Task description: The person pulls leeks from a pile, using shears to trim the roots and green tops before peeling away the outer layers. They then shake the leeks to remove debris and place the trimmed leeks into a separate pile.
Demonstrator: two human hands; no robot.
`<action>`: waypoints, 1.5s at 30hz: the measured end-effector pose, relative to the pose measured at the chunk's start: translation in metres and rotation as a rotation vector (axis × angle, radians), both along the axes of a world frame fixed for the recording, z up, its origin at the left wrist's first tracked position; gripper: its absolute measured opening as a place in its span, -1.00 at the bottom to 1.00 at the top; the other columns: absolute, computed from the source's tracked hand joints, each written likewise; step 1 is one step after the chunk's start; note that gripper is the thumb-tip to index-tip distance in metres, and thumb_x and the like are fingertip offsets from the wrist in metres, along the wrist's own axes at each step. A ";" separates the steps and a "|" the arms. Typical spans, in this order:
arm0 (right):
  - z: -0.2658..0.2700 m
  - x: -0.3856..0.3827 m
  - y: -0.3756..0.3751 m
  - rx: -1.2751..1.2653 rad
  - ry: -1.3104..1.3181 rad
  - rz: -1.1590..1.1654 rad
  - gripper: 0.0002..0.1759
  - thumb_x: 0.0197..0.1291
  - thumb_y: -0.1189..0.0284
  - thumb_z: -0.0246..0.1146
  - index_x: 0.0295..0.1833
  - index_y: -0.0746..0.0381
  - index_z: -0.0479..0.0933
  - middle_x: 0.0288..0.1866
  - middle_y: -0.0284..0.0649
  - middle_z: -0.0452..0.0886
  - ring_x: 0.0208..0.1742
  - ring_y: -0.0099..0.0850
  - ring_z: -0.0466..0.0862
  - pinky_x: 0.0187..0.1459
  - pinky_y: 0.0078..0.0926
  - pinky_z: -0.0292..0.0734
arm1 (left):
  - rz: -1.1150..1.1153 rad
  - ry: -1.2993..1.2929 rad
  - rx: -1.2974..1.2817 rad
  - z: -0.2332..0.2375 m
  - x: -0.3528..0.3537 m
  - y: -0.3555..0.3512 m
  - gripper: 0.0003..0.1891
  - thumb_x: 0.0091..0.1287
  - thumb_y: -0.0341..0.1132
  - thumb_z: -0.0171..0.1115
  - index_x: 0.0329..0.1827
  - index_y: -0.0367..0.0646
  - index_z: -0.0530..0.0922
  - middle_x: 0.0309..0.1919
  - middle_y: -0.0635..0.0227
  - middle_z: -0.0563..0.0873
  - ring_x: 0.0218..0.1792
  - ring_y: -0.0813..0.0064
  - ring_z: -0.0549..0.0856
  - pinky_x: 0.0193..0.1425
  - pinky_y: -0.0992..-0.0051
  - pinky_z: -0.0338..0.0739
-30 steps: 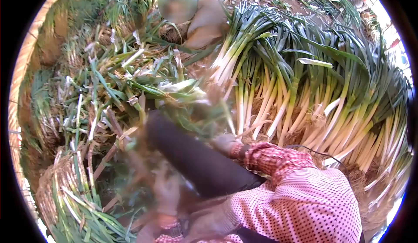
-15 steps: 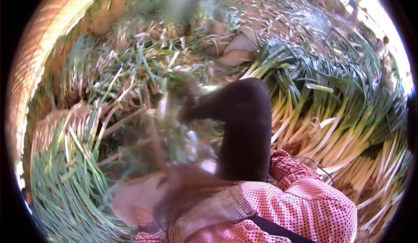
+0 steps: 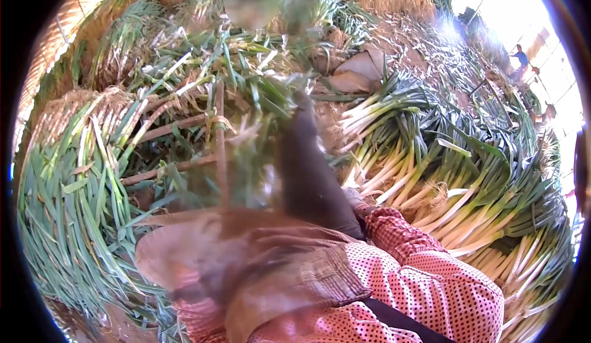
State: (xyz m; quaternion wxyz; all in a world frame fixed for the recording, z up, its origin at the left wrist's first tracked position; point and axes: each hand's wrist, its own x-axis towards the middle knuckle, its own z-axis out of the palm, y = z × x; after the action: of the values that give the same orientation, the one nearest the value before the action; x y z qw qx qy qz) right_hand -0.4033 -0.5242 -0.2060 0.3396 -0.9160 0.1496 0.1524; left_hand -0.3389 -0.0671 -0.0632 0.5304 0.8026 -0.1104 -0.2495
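My right hand (image 3: 355, 200) shows only in part beyond the cuff of the red checked sleeve (image 3: 400, 235). It is beside my dark-clad leg (image 3: 317, 171) and near the white stalks of trimmed leeks (image 3: 394, 177); its fingers are hidden. Low on the left, my left hand (image 3: 197, 278) is smeared by motion over a brown cloth (image 3: 289, 275) on my lap. Whether it holds anything cannot be made out. Blurred leaves and stalks lie between the leg and a wooden stick frame (image 3: 220, 140).
Untrimmed leeks with long green leaves (image 3: 68, 201) are heaped on the left. Cut leaves and scraps (image 3: 400, 54) litter the ground behind, around a beige sack (image 3: 360, 69). A person in blue (image 3: 521, 57) is far off at the upper right.
My bent leg has shifted, its knee no longer sticking up as before. My right hand has come partly into sight near the leeks. The left hand remains blurred, and the view has tilted.
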 end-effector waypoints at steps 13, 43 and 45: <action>-0.068 0.002 0.032 0.226 0.181 -0.087 -0.41 0.47 -0.06 0.05 0.23 0.20 0.60 0.15 0.10 0.69 0.23 0.08 0.63 0.28 -0.08 0.45 | -0.174 -0.055 0.410 -0.019 0.036 -0.039 -0.62 0.40 -0.23 0.23 0.14 -0.34 0.62 -0.05 0.09 0.77 -0.03 0.27 0.74 0.13 0.39 0.58; 0.149 0.344 0.138 -0.067 -0.165 0.424 -0.61 0.27 0.29 0.24 0.07 0.34 0.64 -0.22 -0.10 0.74 -0.24 -0.37 0.68 -0.19 -0.34 0.58 | 1.063 -0.397 0.803 0.085 0.033 0.252 -0.70 0.25 -0.04 0.35 -0.18 -0.08 0.72 -0.22 0.04 0.77 -0.16 -0.03 0.74 0.00 0.11 0.62; 0.143 0.366 0.222 -0.157 -0.221 0.804 -0.57 0.27 0.27 0.29 0.14 0.33 0.61 -0.20 -0.06 0.74 -0.23 -0.32 0.69 -0.15 -0.29 0.60 | 1.128 -0.559 0.804 0.068 0.077 0.293 -0.68 0.26 -0.04 0.33 -0.09 -0.04 0.70 -0.17 0.07 0.78 -0.07 -0.04 0.73 0.10 0.08 0.58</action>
State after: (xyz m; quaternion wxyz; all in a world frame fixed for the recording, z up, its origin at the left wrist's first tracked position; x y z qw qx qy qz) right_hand -0.0371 -0.3020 -0.0626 0.1962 -0.9353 -0.2459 0.1620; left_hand -0.2622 0.2256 0.0051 0.1956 0.9030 0.2873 0.2526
